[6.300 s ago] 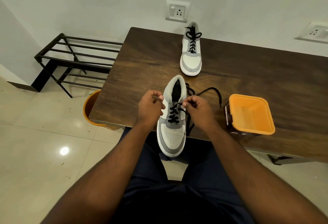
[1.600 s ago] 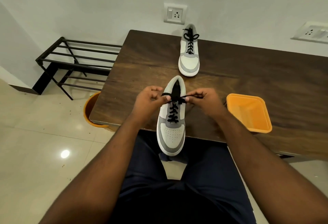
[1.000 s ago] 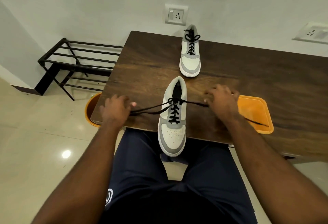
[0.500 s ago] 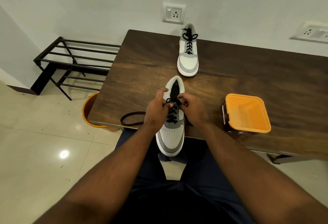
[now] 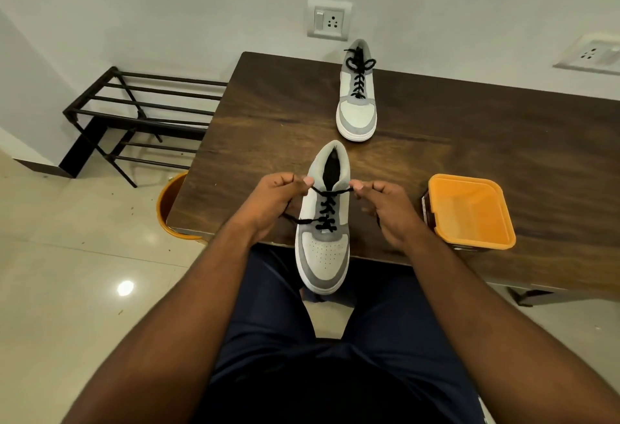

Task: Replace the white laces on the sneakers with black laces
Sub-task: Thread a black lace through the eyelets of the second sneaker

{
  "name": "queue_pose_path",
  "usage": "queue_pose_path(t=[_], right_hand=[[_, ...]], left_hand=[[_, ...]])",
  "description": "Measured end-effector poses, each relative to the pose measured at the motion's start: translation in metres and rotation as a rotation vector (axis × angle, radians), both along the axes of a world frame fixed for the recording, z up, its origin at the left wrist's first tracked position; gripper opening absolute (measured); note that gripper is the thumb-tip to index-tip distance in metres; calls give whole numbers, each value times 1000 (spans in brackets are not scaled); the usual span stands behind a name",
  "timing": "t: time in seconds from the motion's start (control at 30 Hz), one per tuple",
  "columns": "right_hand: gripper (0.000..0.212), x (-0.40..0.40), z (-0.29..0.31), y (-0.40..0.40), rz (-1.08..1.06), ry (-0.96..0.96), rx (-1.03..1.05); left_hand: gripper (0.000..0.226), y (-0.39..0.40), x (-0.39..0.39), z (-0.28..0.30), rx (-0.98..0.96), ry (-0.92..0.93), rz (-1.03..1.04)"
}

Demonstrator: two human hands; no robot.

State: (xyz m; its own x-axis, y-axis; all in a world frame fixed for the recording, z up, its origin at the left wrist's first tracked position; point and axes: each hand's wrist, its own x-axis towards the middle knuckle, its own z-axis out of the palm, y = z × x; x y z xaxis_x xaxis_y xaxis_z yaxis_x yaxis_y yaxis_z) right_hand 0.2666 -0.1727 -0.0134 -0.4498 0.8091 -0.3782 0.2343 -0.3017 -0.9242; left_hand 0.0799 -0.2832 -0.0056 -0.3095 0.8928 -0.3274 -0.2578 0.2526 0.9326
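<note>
Both hands have parted from the tongue since half a second ago, drawing the black lace (image 5: 330, 191) taut across the top eyelets of the near sneaker (image 5: 323, 222), whose toe overhangs the desk (image 5: 469, 128) edge. Left hand (image 5: 273, 204) and right hand (image 5: 382, 209) each pinch a lace end between thumb and curled fingers (image 5: 308, 182), just beside the collar. Being limp, light cord, the lace probably handles best gripped near the eyelets. The far sneaker (image 5: 357, 94) stands already laced and tied.
</note>
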Motion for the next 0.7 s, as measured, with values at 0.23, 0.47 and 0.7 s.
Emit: queue_pose_path(t=[0.23,0.47,0.7], right_hand=[[25,-41,32,-7,-69,366,-100],[13,-49,24,-2,-9,350,67],[22,-34,7,7,-2,179,147]], left_hand=[[21,21,27,18,242,-71,156],[28,37,26,11,225,181,213],[27,34,20,-26,50,382,269]])
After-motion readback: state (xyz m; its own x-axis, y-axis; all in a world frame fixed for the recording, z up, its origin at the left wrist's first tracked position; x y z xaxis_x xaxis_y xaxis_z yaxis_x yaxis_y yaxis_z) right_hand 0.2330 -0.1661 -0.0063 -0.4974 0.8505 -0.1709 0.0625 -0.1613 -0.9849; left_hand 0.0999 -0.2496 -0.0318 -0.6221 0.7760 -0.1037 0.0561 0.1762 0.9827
